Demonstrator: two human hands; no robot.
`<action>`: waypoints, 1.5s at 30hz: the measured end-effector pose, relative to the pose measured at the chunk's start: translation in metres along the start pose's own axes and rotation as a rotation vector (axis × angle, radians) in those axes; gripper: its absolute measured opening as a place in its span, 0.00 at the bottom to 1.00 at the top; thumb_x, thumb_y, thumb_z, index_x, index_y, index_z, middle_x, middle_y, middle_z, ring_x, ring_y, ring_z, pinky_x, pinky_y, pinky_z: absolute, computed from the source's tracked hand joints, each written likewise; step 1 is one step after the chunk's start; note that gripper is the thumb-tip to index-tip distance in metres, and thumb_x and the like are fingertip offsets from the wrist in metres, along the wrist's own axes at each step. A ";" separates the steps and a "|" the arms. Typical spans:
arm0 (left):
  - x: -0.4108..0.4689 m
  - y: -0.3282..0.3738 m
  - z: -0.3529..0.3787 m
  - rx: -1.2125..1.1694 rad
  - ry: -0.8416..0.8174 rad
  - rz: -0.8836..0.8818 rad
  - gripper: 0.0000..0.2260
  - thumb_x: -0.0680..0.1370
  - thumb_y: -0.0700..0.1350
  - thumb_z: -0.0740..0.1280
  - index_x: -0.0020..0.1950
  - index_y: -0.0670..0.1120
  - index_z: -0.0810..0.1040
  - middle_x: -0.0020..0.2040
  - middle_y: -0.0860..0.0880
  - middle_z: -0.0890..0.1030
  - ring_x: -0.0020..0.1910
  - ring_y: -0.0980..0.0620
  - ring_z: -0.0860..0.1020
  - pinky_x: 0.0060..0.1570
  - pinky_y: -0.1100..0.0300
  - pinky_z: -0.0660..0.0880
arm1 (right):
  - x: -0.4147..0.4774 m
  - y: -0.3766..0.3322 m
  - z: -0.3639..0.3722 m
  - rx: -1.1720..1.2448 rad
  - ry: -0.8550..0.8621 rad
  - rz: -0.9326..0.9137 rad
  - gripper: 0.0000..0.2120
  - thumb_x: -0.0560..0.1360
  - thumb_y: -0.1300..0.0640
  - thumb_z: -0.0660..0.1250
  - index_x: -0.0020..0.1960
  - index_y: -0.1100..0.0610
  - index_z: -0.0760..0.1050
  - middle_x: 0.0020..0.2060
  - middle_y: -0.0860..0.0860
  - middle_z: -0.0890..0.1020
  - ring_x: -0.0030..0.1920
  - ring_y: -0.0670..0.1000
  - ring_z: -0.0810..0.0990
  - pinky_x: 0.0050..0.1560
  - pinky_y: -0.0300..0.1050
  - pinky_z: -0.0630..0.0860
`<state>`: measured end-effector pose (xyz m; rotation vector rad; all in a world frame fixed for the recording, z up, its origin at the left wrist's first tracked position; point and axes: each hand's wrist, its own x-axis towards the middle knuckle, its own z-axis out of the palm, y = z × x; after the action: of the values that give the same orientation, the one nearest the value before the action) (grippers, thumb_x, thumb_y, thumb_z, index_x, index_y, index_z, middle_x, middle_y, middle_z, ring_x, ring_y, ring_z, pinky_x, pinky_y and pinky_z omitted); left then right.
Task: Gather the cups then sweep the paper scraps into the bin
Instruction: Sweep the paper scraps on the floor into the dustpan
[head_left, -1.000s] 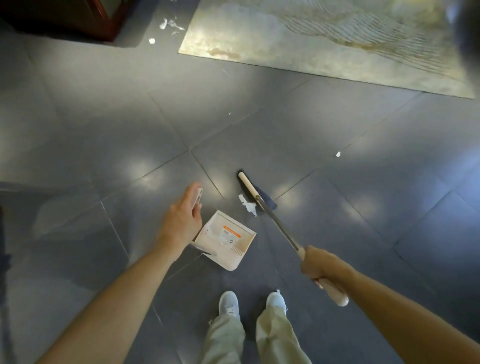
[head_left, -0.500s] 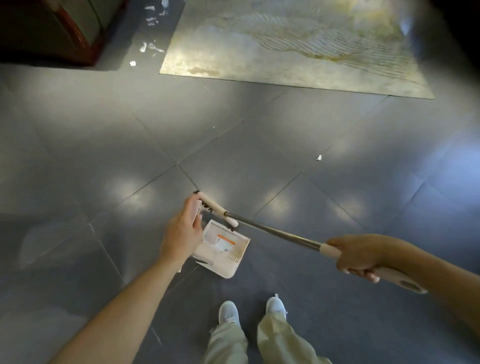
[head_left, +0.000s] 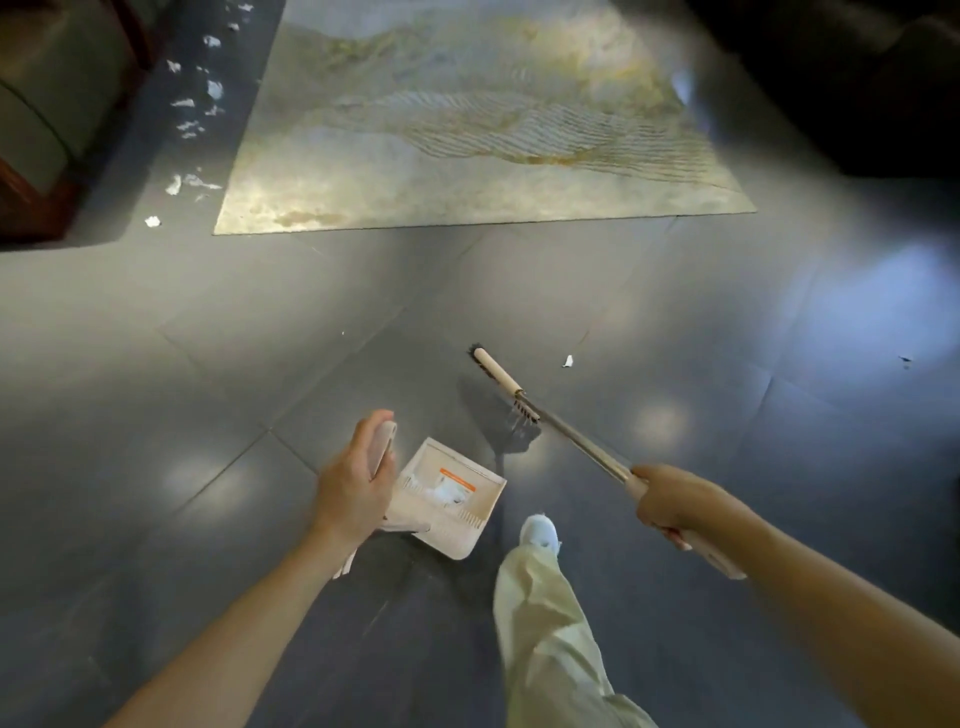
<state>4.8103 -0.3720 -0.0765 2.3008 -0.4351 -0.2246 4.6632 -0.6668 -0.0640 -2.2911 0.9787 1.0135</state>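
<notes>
My left hand (head_left: 353, 483) grips the top of the upright handle of a white dustpan (head_left: 470, 525), which holds a few white scraps near its orange label. My right hand (head_left: 670, 501) grips the pale grip of a broom; its metal shaft runs up-left to the cream broom head (head_left: 496, 370), held just above the floor. One paper scrap (head_left: 568, 360) lies to the right of the broom head. Several more paper scraps (head_left: 192, 124) are scattered far left, along the rug's left edge. No cups or bin are in view.
A gold-patterned rug (head_left: 467, 130) covers the floor ahead. Dark wooden furniture (head_left: 36, 130) stands at the far left, and a dark mass fills the top right corner. My leg and white shoe (head_left: 540, 535) step forward beside the dustpan on grey tiles.
The broom head has swung away from the dustpan, out to the right and forward. I have stepped toward the rug, one foot leading. Scraps now lie inside the pan.
</notes>
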 end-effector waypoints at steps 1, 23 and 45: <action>0.021 0.009 0.010 0.000 -0.009 0.011 0.16 0.78 0.40 0.63 0.66 0.47 0.71 0.57 0.45 0.80 0.53 0.39 0.78 0.49 0.53 0.71 | 0.021 0.007 -0.017 0.003 0.017 0.024 0.19 0.73 0.67 0.57 0.63 0.58 0.70 0.39 0.56 0.76 0.25 0.51 0.74 0.19 0.39 0.70; 0.323 0.128 0.162 0.191 -0.113 0.072 0.17 0.79 0.43 0.62 0.67 0.54 0.67 0.49 0.40 0.80 0.44 0.36 0.77 0.38 0.56 0.65 | 0.207 0.005 -0.196 -0.110 -0.261 -0.039 0.28 0.74 0.57 0.61 0.73 0.51 0.61 0.58 0.53 0.78 0.50 0.52 0.80 0.44 0.42 0.74; 0.379 0.199 0.196 0.023 -0.419 0.410 0.14 0.78 0.45 0.63 0.64 0.51 0.70 0.47 0.46 0.80 0.45 0.37 0.78 0.39 0.58 0.66 | 0.148 0.021 -0.240 0.581 0.037 0.125 0.13 0.71 0.62 0.59 0.54 0.57 0.76 0.25 0.50 0.74 0.18 0.47 0.70 0.25 0.37 0.69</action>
<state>5.0560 -0.7737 -0.0779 2.1236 -1.1091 -0.4973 4.8263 -0.8951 -0.0286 -1.7882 1.2495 0.6217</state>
